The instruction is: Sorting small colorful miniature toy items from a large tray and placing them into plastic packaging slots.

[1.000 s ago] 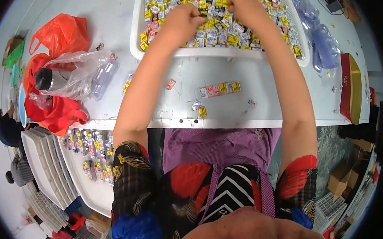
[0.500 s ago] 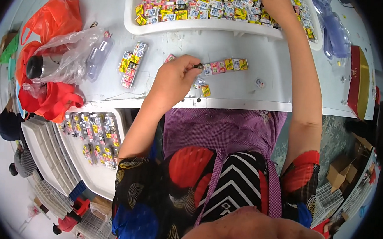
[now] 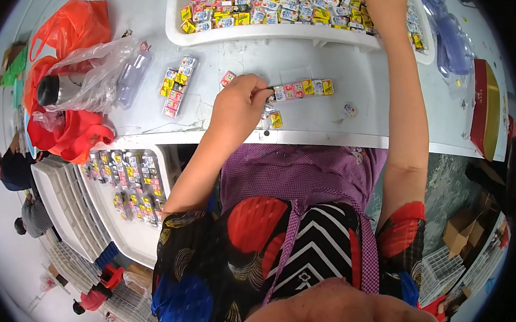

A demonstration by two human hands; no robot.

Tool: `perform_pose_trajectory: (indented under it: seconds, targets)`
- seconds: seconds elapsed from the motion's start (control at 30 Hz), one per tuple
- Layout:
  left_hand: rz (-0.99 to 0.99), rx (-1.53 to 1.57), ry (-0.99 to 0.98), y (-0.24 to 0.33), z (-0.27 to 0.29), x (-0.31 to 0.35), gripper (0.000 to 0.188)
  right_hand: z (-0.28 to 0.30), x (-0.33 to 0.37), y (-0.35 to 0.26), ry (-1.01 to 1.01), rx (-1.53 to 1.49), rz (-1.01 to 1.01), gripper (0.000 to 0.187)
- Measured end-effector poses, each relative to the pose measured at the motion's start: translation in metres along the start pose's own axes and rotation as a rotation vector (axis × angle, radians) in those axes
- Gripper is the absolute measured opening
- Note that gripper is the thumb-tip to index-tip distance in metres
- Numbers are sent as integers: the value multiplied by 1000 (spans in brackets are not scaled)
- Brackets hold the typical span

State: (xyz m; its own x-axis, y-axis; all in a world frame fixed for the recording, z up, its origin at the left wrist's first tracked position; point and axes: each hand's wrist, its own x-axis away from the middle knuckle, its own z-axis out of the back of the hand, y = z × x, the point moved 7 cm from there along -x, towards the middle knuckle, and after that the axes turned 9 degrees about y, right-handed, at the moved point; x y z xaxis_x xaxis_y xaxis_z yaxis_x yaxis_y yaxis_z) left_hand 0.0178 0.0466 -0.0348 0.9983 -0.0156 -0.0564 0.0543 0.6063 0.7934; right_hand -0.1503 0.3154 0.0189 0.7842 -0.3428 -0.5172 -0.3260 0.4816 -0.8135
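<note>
My left hand (image 3: 241, 101) is closed in a pinch on a small dark block (image 3: 270, 95) at the left end of a row of little printed blocks (image 3: 301, 90) in a clear plastic case. Beside this hand lie a loose pink block (image 3: 227, 78) and a yellow block (image 3: 276, 120). My right hand (image 3: 387, 15) reaches into the right part of a white tray (image 3: 236, 40) heaped with small colourful blocks (image 3: 272, 17); its fingertips are cut off by the upper edge. Left of my left hand, a filled clear case (image 3: 178, 86) lies on the table.
At left stand red bags (image 3: 80, 26), a flask (image 3: 67, 90) in clear plastic and empty clear cases (image 3: 134, 77). Filled cases lie in a lower white tray (image 3: 126, 235). On the right are blue-tinted plastic cases (image 3: 454, 46) and a red-and-gold box (image 3: 484, 110). Other people are far left.
My right hand has shifted slightly right and down within the tray. My left hand stays at the row's left end, the dark block now closer against the row.
</note>
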Motion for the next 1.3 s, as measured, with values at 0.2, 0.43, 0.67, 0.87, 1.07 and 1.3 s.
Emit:
perform_pose_trajectory:
  seconds: [0.2,0.43,0.67,0.87,1.07,1.3]
  targets:
    - [180,275,-36,-10,17,-1,21,6,82,-68,-514,82,-77,15]
    - [378,890,-302,-2,4,-10,35,-16,154,-55,-625,89,-89,12]
    - [604,1184,-200,-7,-2,-5,36,-23,161,-49,-601,139,9,7]
    - [374,1008,-321,1,-9,-10,41,-23,162,-58,-628,215,109,6]
    - [201,670,-203,3,-5,-25,36,-20,161,-59,-629,220,93,7]
    - [91,327,-88,7,-15,-34,20,21,155,-34,-379,-456,-781,20]
